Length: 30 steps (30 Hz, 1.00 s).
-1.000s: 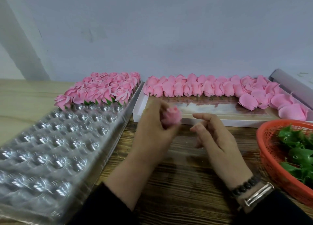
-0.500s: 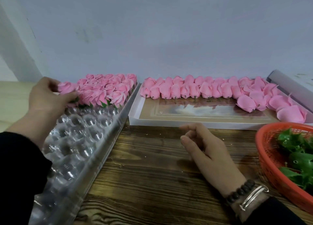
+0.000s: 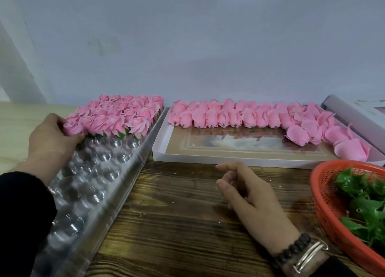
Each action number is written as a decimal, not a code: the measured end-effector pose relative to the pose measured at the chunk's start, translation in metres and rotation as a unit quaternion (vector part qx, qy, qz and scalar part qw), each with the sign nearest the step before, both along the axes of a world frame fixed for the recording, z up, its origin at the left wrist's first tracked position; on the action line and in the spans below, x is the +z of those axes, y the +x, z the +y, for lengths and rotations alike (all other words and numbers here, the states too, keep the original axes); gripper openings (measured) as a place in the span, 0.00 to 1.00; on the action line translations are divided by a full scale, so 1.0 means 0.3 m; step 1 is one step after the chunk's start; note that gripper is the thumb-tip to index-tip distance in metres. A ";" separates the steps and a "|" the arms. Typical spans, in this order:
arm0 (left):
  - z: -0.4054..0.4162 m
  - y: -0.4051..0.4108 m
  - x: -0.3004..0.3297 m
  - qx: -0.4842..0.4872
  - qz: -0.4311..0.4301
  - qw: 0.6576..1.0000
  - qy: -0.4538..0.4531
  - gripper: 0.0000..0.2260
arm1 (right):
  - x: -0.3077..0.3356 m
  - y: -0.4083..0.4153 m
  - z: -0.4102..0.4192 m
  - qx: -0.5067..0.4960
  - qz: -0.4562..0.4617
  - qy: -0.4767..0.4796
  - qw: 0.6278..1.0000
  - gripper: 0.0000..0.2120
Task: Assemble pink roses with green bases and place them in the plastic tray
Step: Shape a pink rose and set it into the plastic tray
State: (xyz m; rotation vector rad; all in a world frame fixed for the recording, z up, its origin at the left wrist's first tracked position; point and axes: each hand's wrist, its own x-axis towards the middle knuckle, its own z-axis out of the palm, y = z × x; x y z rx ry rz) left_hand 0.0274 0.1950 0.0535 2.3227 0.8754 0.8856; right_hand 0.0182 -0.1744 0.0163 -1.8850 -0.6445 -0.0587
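Observation:
My left hand [image 3: 51, 134] grips an assembled pink rose [image 3: 73, 126] and holds it down at the left end of the front row of roses in the clear plastic tray [image 3: 108, 170]. Several finished roses [image 3: 125, 112] with green bases fill the tray's far rows; the near cups hold nothing. My right hand [image 3: 250, 195] hovers over the dark wooden table with loosely curled fingers and holds nothing. Bare pink rose heads [image 3: 239, 115] lie in a row in the flat white box [image 3: 208, 155]. Green bases [image 3: 362, 203] sit in the red basket [image 3: 320, 195].
A grey-white wall stands close behind the tray and box. A pale box lid [image 3: 354, 112] leans at the far right. The dark wooden table [image 3: 177, 224] lies between the tray and the basket.
My left hand carried the rose from in front of me over to the tray's far left and has lowered it into the front row. My right hand stayed over the table.

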 end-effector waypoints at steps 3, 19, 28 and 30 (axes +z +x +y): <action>0.010 -0.003 -0.010 0.008 0.001 1.000 0.016 0.14 | -0.003 0.002 0.001 0.003 -0.005 -0.007 1.000 0.09; 0.075 0.059 -0.030 -0.009 0.074 0.997 0.001 0.14 | -0.024 0.011 0.004 0.018 0.010 -0.049 0.999 0.13; -0.033 0.044 0.064 0.022 0.220 0.963 0.156 0.21 | -0.008 0.006 0.004 0.015 0.018 -0.064 0.998 0.11; -0.094 0.036 0.111 0.027 0.210 0.961 0.176 0.20 | -0.004 0.004 0.004 0.013 0.020 -0.068 0.997 0.11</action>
